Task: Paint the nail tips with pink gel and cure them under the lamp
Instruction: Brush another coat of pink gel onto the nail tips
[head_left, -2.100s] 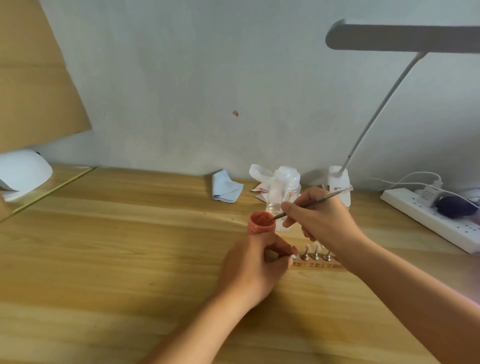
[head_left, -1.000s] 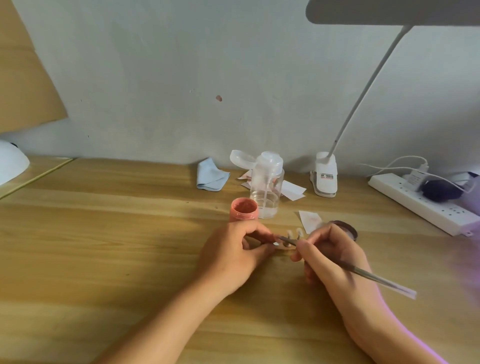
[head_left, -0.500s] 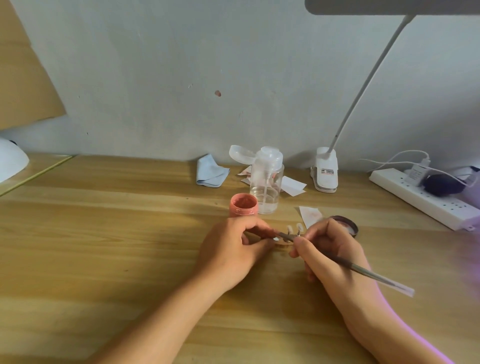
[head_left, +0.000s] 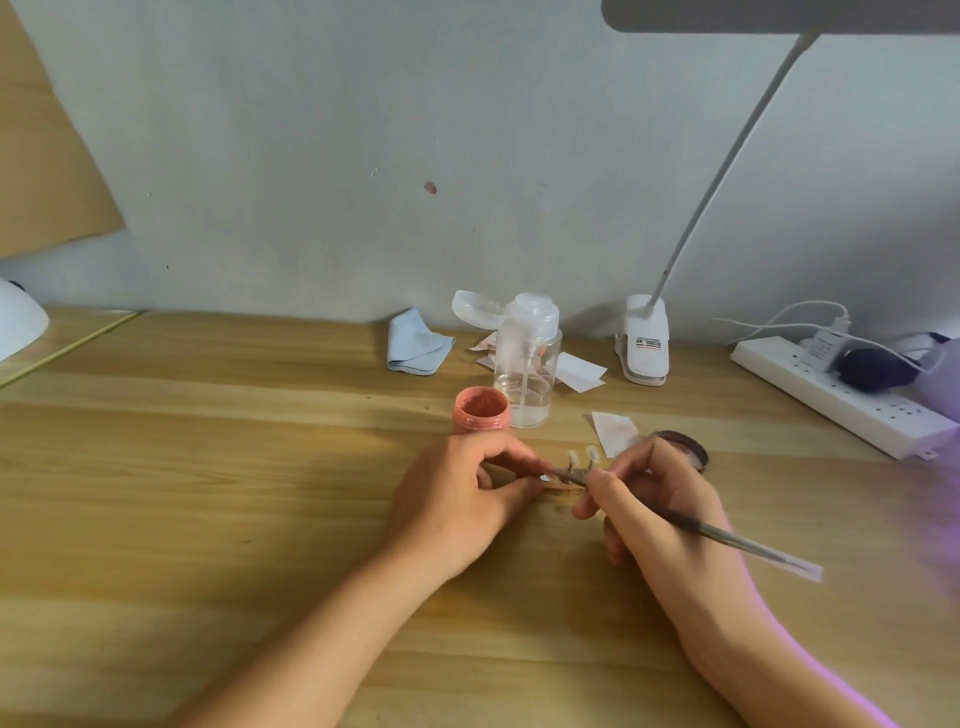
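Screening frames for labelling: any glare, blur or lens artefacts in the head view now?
Head view, right edge: purple haze over the power strip and the right forearm. Head view, centre: the brush in the right hand is smeared at its tail; the nail tips by the left hand are small, soft. Head view overall: even light, no glare, soft shadows under both hands on the table.

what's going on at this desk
A person is painting false nail tips at a wooden table. The right hand holds a thin brush with its bristle end at the tips, while the left hand pinches the row beside the brush tip. The open pink gel jar stands just behind the left hand. A white dome, possibly the curing lamp, sits at the far left edge.
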